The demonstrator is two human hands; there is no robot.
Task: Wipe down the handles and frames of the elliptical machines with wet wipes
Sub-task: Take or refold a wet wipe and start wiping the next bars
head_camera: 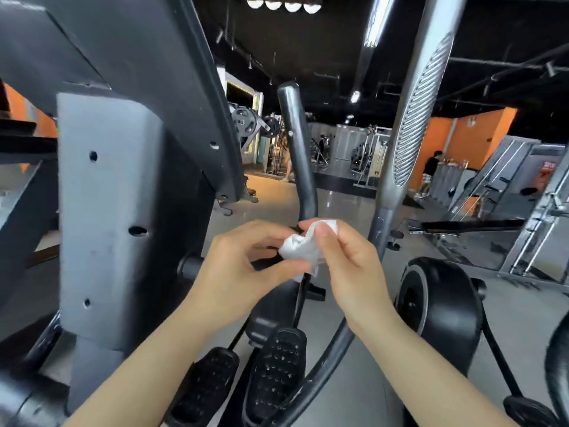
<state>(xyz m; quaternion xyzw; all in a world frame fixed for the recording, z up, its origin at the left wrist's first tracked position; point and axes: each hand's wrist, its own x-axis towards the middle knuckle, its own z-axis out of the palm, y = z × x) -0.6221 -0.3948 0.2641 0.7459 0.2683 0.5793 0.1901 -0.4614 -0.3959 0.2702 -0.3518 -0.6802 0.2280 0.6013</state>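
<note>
A crumpled white wet wipe (pixel 303 246) is held between both my hands in the middle of the view. My left hand (pixel 246 266) pinches its left side with thumb and fingers. My right hand (pixel 345 257) pinches its right side, thumb on top. Just behind the wipe rises a black elliptical handle (pixel 297 143), curving up and away. A silver ribbed handle bar (pixel 414 118) stands to the right of it. The grey upright column (pixel 110 217) of the elliptical frame fills the left side.
Two black studded pedals (pixel 277 368) lie below my forearms. A black flywheel housing (pixel 443 306) sits lower right. Benches and racks (pixel 505 229) stand further right. A person (pixel 431 171) stands far back by an orange wall.
</note>
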